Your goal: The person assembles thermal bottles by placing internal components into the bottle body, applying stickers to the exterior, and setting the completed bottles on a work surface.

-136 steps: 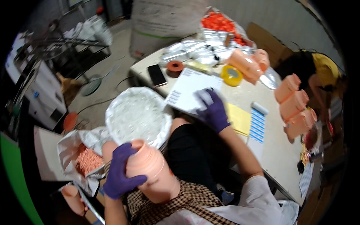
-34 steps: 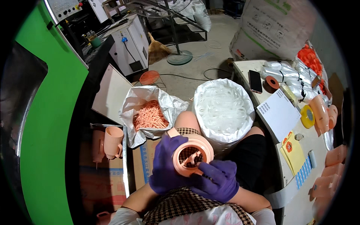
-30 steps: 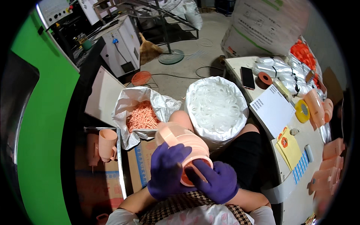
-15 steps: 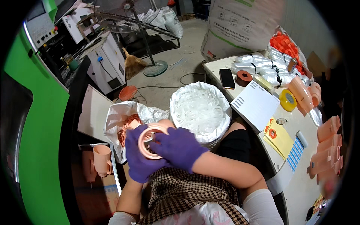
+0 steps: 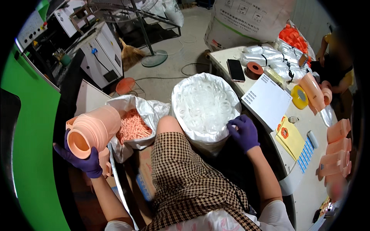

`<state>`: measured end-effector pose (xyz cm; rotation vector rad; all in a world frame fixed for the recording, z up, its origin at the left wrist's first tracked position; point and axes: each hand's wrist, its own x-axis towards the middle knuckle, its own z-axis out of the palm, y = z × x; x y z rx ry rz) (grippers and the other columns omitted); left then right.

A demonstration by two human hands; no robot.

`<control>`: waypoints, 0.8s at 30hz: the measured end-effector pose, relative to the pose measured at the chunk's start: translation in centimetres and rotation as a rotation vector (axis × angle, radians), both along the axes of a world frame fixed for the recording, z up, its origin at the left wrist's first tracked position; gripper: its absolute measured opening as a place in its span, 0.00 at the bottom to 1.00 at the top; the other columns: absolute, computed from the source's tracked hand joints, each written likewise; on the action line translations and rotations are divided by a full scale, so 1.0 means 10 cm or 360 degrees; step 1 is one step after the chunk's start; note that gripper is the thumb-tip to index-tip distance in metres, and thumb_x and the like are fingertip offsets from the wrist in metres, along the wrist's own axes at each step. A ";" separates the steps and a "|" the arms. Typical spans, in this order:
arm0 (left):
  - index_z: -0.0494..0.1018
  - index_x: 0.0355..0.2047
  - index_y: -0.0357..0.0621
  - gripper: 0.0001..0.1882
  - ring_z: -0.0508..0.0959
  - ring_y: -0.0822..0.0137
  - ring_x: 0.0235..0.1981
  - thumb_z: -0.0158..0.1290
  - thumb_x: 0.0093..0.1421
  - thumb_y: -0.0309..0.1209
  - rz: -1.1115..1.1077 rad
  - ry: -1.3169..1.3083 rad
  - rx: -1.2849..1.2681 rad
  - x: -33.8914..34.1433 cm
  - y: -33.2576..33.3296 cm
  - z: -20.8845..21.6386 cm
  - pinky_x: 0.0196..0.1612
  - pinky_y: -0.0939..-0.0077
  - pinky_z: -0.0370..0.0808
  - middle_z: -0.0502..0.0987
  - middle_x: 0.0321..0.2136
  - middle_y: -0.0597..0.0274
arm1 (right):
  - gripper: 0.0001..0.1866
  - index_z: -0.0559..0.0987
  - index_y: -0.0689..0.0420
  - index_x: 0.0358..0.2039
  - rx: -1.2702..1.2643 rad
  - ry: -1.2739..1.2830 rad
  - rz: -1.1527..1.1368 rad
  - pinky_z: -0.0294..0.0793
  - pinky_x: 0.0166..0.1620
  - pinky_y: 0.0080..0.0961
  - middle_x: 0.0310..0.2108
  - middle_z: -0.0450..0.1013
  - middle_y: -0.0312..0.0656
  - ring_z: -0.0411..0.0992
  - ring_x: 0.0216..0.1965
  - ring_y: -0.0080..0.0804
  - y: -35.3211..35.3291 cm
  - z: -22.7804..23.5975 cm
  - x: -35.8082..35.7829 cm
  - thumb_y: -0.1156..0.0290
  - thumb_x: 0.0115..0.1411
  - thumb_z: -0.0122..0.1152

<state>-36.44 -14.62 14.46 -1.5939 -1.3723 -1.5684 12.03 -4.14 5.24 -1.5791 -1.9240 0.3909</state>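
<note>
My left hand (image 5: 86,163), in a purple glove, holds a peach plastic jug (image 5: 101,123) out to the left, its round open mouth tilted toward me. Part of the jug's handle shows at its far left side. My right hand (image 5: 245,134), also gloved in purple, is at the right rim of a white sack (image 5: 208,141) filled with clear plastic rings (image 5: 206,102). Its fingers are bent and drawn together; what they hold, if anything, is too small to make out. Just right of the jug, a second white sack (image 5: 148,106) contains thin peach plastic sprues (image 5: 133,129).
Below the held jug, another peach jug (image 5: 104,161) stands in a box. The right-hand table bears a phone (image 5: 235,70), tape roll (image 5: 299,97), white sheets (image 5: 266,101), yellow cards (image 5: 287,134) and several peach jugs (image 5: 339,144). Another person (image 5: 341,61) is at the far right.
My hands have parted from around the jug's ring-shaped rim. The left carried the jug left and tilted it; the right moved right to the sack of clear rings. A person has appeared at right.
</note>
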 end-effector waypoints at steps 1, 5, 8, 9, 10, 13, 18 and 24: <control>0.35 0.70 0.31 0.63 0.70 0.48 0.60 0.65 0.46 0.40 0.0089 0.0054 -0.0069 0.04 -0.07 -0.13 0.67 0.55 0.59 0.70 0.58 0.45 | 0.11 0.85 0.53 0.32 -0.0070 -0.0031 -0.0060 0.76 0.41 0.35 0.37 0.76 0.44 0.75 0.37 0.44 0.03 -0.11 0.01 0.61 0.54 0.69; 0.63 0.60 0.37 0.46 0.73 0.51 0.54 0.69 0.41 0.37 0.0281 0.0432 -0.0408 0.48 -0.04 -0.27 0.63 0.58 0.63 0.72 0.51 0.51 | 0.20 0.86 0.52 0.36 -0.0385 -0.0380 -0.0068 0.74 0.48 0.40 0.40 0.75 0.51 0.74 0.45 0.48 0.30 -0.42 -0.02 0.49 0.54 0.65; 0.67 0.55 0.37 0.41 0.73 0.51 0.54 0.70 0.40 0.36 -0.0259 0.0027 -0.0673 0.86 -0.05 -0.44 0.63 0.55 0.63 0.73 0.50 0.52 | 0.17 0.87 0.53 0.33 -0.0499 -0.0354 -0.0137 0.74 0.49 0.38 0.42 0.74 0.48 0.73 0.46 0.48 0.44 -0.54 -0.17 0.52 0.54 0.65; 0.68 0.54 0.38 0.42 0.73 0.50 0.53 0.72 0.39 0.37 -0.0462 -0.0233 -0.0803 0.98 -0.08 -0.57 0.60 0.55 0.66 0.73 0.49 0.52 | 0.16 0.87 0.53 0.32 -0.0440 -0.0253 -0.0160 0.74 0.49 0.39 0.42 0.74 0.48 0.73 0.45 0.47 0.46 -0.53 -0.15 0.54 0.53 0.66; 0.69 0.54 0.39 0.42 0.73 0.50 0.53 0.72 0.38 0.38 -0.0473 -0.0178 -0.0855 1.05 -0.12 -0.66 0.59 0.55 0.67 0.73 0.49 0.52 | 0.15 0.87 0.54 0.31 -0.0390 -0.0153 -0.0173 0.74 0.48 0.39 0.42 0.74 0.47 0.73 0.44 0.47 0.47 -0.54 -0.13 0.56 0.53 0.66; 0.69 0.54 0.41 0.45 0.73 0.46 0.52 0.75 0.37 0.43 -0.0314 0.0384 -0.0943 1.08 -0.24 -0.85 0.56 0.53 0.69 0.73 0.48 0.51 | 0.12 0.83 0.58 0.27 -0.0233 0.0438 -0.0199 0.74 0.45 0.36 0.37 0.69 0.47 0.72 0.40 0.44 0.34 -0.36 -0.20 0.65 0.46 0.74; 0.72 0.49 0.45 0.39 0.76 0.48 0.45 0.73 0.38 0.47 -0.0355 0.0202 -0.0949 0.99 -0.15 -0.75 0.50 0.54 0.71 0.76 0.44 0.54 | 0.16 0.75 0.60 0.21 0.0280 0.0480 0.0394 0.71 0.38 0.29 0.33 0.68 0.43 0.70 0.36 0.37 -0.16 0.13 -0.73 0.69 0.43 0.78; 0.72 0.49 0.43 0.39 0.78 0.49 0.46 0.74 0.39 0.45 -0.0523 0.0266 -0.0930 1.10 -0.17 -0.48 0.52 0.55 0.72 0.78 0.45 0.53 | 0.25 0.80 0.56 0.49 0.0181 0.1027 0.1476 0.80 0.44 0.32 0.41 0.79 0.47 0.80 0.40 0.42 -0.68 0.58 -1.52 0.73 0.49 0.75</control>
